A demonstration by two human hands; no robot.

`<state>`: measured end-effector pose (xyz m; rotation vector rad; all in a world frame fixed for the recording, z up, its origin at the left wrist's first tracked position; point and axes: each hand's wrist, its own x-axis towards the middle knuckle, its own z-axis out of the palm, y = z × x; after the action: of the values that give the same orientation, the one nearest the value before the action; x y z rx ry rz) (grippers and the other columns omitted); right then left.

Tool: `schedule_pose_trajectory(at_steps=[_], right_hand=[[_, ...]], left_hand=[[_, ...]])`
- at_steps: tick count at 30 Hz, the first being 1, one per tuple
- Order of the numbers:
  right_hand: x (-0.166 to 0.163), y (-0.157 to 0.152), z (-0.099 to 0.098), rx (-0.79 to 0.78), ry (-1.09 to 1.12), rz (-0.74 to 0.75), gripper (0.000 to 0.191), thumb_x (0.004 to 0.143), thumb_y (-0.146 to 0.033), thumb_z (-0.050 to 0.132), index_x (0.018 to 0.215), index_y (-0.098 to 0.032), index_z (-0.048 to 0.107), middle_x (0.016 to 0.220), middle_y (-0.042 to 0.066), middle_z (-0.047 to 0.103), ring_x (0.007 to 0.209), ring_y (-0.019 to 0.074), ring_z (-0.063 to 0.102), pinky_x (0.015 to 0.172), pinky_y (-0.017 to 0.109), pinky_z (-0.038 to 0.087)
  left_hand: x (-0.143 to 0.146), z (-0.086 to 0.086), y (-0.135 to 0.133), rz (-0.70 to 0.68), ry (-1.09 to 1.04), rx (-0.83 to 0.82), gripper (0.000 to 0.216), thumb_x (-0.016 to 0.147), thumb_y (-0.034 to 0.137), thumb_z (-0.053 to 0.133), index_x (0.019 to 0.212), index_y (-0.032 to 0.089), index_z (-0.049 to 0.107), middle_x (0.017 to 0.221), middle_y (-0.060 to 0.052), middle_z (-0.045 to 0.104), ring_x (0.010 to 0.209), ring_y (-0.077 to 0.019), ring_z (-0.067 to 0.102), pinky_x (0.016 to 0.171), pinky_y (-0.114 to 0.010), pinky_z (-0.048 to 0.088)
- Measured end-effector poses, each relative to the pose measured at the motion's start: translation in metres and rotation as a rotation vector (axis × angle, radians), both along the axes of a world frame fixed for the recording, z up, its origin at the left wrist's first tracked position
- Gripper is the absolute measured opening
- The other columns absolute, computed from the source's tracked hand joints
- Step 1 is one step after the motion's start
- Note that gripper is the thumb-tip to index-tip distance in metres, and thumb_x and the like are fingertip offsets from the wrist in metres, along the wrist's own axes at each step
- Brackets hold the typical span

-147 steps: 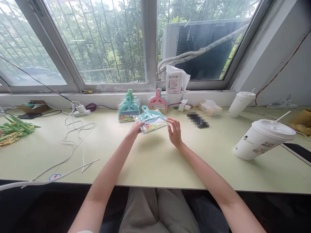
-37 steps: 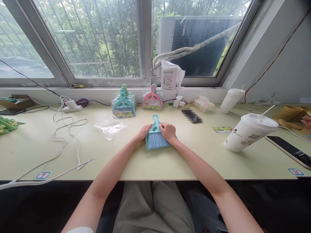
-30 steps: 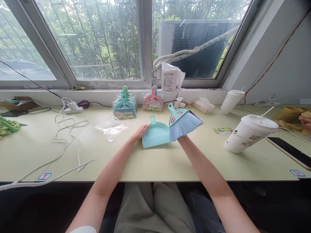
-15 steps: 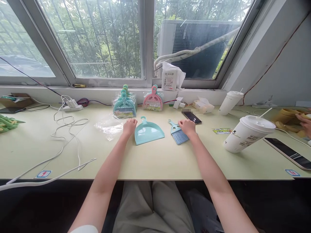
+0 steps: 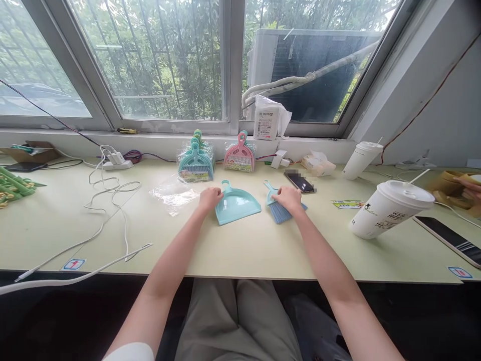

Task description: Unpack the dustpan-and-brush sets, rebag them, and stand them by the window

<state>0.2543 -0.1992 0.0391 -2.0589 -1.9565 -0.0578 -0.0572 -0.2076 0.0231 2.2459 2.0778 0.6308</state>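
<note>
A light teal dustpan [image 5: 238, 205] lies on the table in front of me, its looped handle pointing away. My left hand [image 5: 211, 199], fingers curled closed, is at its left edge just below the handle and pinches the rim. To the right, a small hand brush [image 5: 281, 212] with blue-grey bristles and a teal handle rests on the table. My right hand [image 5: 289, 197] is closed over its head, covering part of it; the fingertips are partly hidden. Crumpled clear plastic wrap [image 5: 173, 196] lies to the left of my left hand.
Wrapped teal sets [image 5: 196, 163] and a pink set [image 5: 239, 155] stand at the back. A phone [image 5: 299, 180], a label card [image 5: 346, 204] and a large white cup [image 5: 389, 208] are to the right. White cables [image 5: 126, 225] cross the left side. Another person's hand [image 5: 471, 189] shows far right.
My left hand has moved right onto the dustpan's edge. My right hand has shifted slightly left over the brush. The whole view has shifted a little.
</note>
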Motion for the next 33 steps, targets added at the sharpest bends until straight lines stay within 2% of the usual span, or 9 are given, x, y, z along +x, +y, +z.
schedule_pose_trajectory(at_steps=[3, 5, 7, 9, 13, 18, 27, 31, 33], right_hand=[[-0.018, -0.006, 0.001, 0.085, 0.098, 0.123, 0.024, 0.077, -0.040, 0.056, 0.085, -0.020, 0.067, 0.098, 0.008, 0.068, 0.095, 0.0228, 0.058, 0.082, 0.034, 0.035], [-0.033, -0.013, 0.000, 0.113, 0.091, 0.256, 0.021, 0.079, -0.040, 0.057, 0.084, -0.021, 0.067, 0.098, 0.007, 0.068, 0.097, 0.0232, 0.056, 0.084, 0.035, 0.035], [-0.046, -0.020, -0.003, 0.136, 0.048, 0.364, 0.019, 0.081, -0.038, 0.058, 0.084, -0.022, 0.067, 0.100, 0.007, 0.067, 0.100, 0.0241, 0.055, 0.085, 0.036, 0.034], [-0.054, -0.024, -0.005, 0.148, 0.021, 0.420, 0.018, 0.083, -0.037, 0.058, 0.086, -0.023, 0.068, 0.102, 0.008, 0.067, 0.101, 0.0245, 0.054, 0.086, 0.038, 0.033], [-0.053, -0.023, -0.008, 0.121, 0.087, 0.486, 0.016, 0.084, -0.038, 0.060, 0.088, -0.026, 0.070, 0.106, 0.005, 0.066, 0.104, 0.0242, 0.054, 0.088, 0.039, 0.033], [-0.047, -0.016, -0.012, 0.089, 0.197, 0.545, 0.013, 0.083, -0.037, 0.063, 0.086, -0.028, 0.071, 0.108, 0.003, 0.067, 0.106, 0.0239, 0.054, 0.090, 0.041, 0.034], [-0.039, -0.002, -0.015, 0.025, 0.203, 0.564, 0.013, 0.081, -0.038, 0.065, 0.086, -0.030, 0.074, 0.109, 0.001, 0.068, 0.102, 0.0246, 0.056, 0.088, 0.042, 0.038], [-0.036, -0.004, -0.019, 0.044, 0.232, 0.581, 0.017, 0.082, -0.042, 0.063, 0.089, -0.029, 0.073, 0.107, 0.002, 0.068, 0.100, 0.0241, 0.057, 0.087, 0.040, 0.040], [-0.038, -0.003, -0.018, 0.042, 0.259, 0.637, 0.020, 0.086, -0.042, 0.058, 0.091, -0.028, 0.072, 0.103, 0.002, 0.069, 0.094, 0.0216, 0.060, 0.084, 0.037, 0.043]], left_hand=[[0.021, 0.000, -0.010, -0.087, -0.012, -0.056, 0.033, 0.087, 0.037, 0.045, 0.065, 0.020, 0.062, 0.070, -0.008, 0.064, 0.076, -0.0228, 0.060, 0.067, -0.029, 0.040], [0.037, 0.001, -0.018, -0.295, -0.051, -0.065, 0.038, 0.091, 0.041, 0.040, 0.070, 0.020, 0.063, 0.077, -0.006, 0.064, 0.079, -0.0205, 0.060, 0.071, -0.028, 0.042], [0.049, 0.003, -0.025, -0.525, -0.066, 0.044, 0.036, 0.094, 0.040, 0.037, 0.082, 0.020, 0.065, 0.096, -0.006, 0.064, 0.093, -0.0195, 0.058, 0.081, -0.028, 0.043], [0.054, 0.004, -0.028, -0.624, -0.004, 0.208, 0.025, 0.093, 0.035, 0.043, 0.096, 0.021, 0.064, 0.115, -0.007, 0.058, 0.108, -0.0206, 0.052, 0.090, -0.032, 0.041], [0.044, 0.005, -0.024, -0.591, 0.230, 0.345, 0.024, 0.087, 0.023, 0.055, 0.111, 0.022, 0.057, 0.126, -0.009, 0.052, 0.114, -0.0238, 0.048, 0.091, -0.037, 0.040], [0.032, -0.001, -0.017, -0.632, 0.383, 0.341, 0.028, 0.090, 0.011, 0.043, 0.113, 0.019, 0.057, 0.114, -0.007, 0.060, 0.105, -0.0203, 0.054, 0.088, -0.033, 0.041], [0.053, -0.015, -0.021, -0.488, 0.409, 0.261, 0.026, 0.088, 0.010, 0.045, 0.101, 0.018, 0.065, 0.094, -0.007, 0.066, 0.081, -0.0176, 0.061, 0.072, -0.029, 0.044], [0.052, -0.008, -0.021, -0.486, 0.362, 0.269, 0.029, 0.088, 0.008, 0.042, 0.099, 0.018, 0.067, 0.094, -0.008, 0.066, 0.086, -0.0180, 0.061, 0.077, -0.030, 0.046], [0.041, -0.004, -0.017, -0.456, 0.337, 0.306, 0.032, 0.085, 0.004, 0.041, 0.095, 0.019, 0.068, 0.102, -0.009, 0.065, 0.097, -0.0196, 0.058, 0.088, -0.034, 0.044]])
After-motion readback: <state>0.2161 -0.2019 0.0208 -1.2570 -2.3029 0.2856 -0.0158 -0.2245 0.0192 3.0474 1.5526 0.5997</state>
